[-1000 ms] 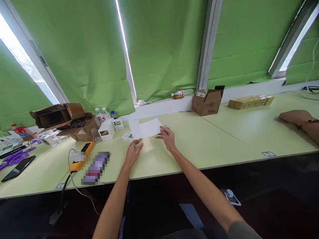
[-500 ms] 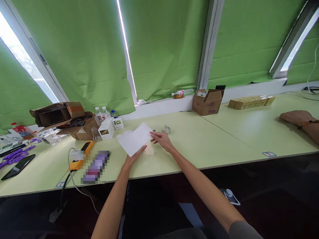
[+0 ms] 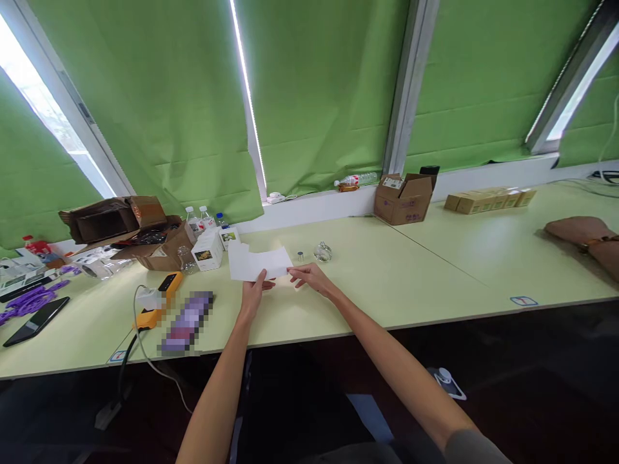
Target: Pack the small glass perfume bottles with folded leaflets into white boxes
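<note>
A white sheet of paper (image 3: pixel 256 264), with a notch in its upper edge, is held above the table. My left hand (image 3: pixel 254 291) grips its lower edge, thumb on the near face and fingers behind. At the sheet's right corner, my right hand (image 3: pixel 312 278) pinches the edge between thumb and fingertips. Just beyond the right hand stands a small grey cylinder (image 3: pixel 300 256). Beside it, to the right, lies a shiny, clear or silvery crumpled-looking object (image 3: pixel 323 251) whose kind I cannot make out.
White boxes (image 3: pixel 207 251) and an open cardboard box (image 3: pixel 164 248) stand at left. Nearer are an orange power strip (image 3: pixel 169 287) and a black phone (image 3: pixel 36 321). Another carton (image 3: pixel 403 198) stands at the back, with yellow boxes (image 3: pixel 488 200) beyond. Another person's arm (image 3: pixel 580 233) rests at right.
The sheet has turned from a slant to nearly level, its right corner lower. My left hand has shifted left and up the sheet. The small grey cylinder is now more visible.
</note>
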The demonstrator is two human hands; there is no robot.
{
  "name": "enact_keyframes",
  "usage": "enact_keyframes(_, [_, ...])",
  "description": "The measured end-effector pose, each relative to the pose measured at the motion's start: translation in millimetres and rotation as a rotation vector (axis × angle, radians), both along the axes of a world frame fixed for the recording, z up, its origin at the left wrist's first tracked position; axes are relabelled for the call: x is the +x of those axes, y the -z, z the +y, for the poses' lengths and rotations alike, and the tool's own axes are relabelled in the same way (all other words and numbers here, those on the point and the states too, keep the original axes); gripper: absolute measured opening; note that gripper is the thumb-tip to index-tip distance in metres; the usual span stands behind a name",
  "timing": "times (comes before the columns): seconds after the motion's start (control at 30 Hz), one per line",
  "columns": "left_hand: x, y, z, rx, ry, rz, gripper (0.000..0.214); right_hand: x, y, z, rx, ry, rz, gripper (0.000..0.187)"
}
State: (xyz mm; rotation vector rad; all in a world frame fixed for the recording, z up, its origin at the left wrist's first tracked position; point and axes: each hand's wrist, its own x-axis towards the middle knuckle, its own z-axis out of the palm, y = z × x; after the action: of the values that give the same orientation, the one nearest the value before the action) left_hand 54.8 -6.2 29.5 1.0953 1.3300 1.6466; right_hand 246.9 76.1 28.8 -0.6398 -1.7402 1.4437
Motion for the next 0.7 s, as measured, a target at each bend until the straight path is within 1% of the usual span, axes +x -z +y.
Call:
enact_keyframes(0.13, [-2.6, 2.3, 1.0, -0.013, -0.008, -0.027, 0.049, -1.3, 1.4, 0.2, 0.027, 0.002, -0.02, 0.04])
enact_keyframes(0.3, [-5.0, 5.4, 2.5, -0.044, -0.013, -0.05, 0.047, -1.0, 0.3, 0.4, 0.048, 0.015, 0.007, 0.044])
enact_keyframes(0.47, [-5.1, 6.0, 2.7, -0.06, -0.05, -0.065, 0.056, -0.2, -1.8, -1.5, 0.064, 0.022, -0.004, 0.042])
enact_keyframes(0.57, [-4.6, 6.2, 2.2, -0.064, -0.032, -0.054, 0.059, 0.0, -3.2, -3.9, 0.081, 0.013, -0.013, 0.04])
enact_keyframes(0.7, [-4.5, 5.3, 1.7, -0.099, -0.007, -0.07, 0.058, -0.4, -3.4, -5.3, 0.097, 0.022, -0.02, 0.04])
